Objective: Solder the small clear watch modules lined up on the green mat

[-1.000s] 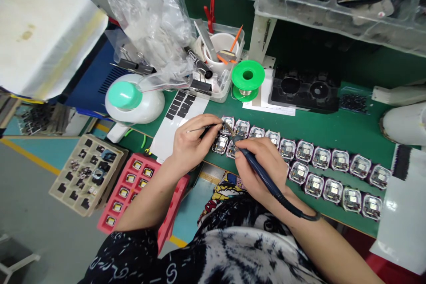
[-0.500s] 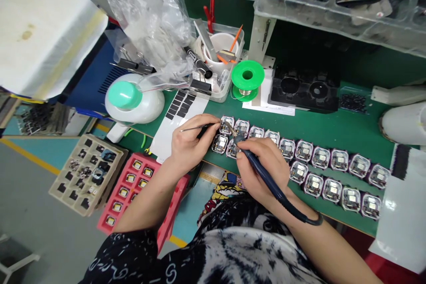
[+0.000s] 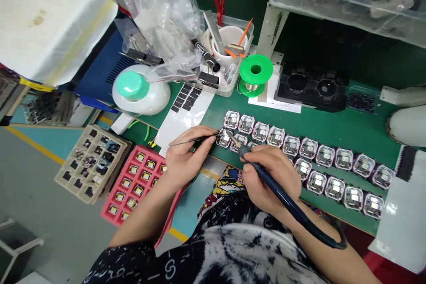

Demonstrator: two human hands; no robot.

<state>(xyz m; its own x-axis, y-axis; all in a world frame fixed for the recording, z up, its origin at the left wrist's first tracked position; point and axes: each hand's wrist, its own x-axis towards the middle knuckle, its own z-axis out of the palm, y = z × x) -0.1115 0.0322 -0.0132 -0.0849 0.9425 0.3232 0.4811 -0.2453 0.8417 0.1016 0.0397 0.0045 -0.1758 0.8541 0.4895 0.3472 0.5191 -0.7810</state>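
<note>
Two rows of small clear-cased circuit modules (image 3: 309,147) lie along the green bench. My left hand (image 3: 190,153) pinches thin dark tweezers (image 3: 196,139), their tip at the leftmost module of the front row (image 3: 223,138). In my right hand (image 3: 271,177) is a soldering iron (image 3: 258,168) with a dark blue handle and a cord trailing over the forearm. The iron's metal tip reaches that same module from the right. Whether the tips touch it is too small to tell. My right hand partly hides a few front-row modules.
Behind the modules stand a green solder spool (image 3: 256,69), a clear bin (image 3: 226,86) of tools and a white bottle (image 3: 143,93) with a green cap. A red tray (image 3: 128,193) and a beige tray (image 3: 80,182) sit lower left. White sheets lie at both sides.
The tweezers and iron tip have shifted from the leftmost back-row module to the leftmost front-row one. The camera view has moved slightly, and both hands keep their tools.
</note>
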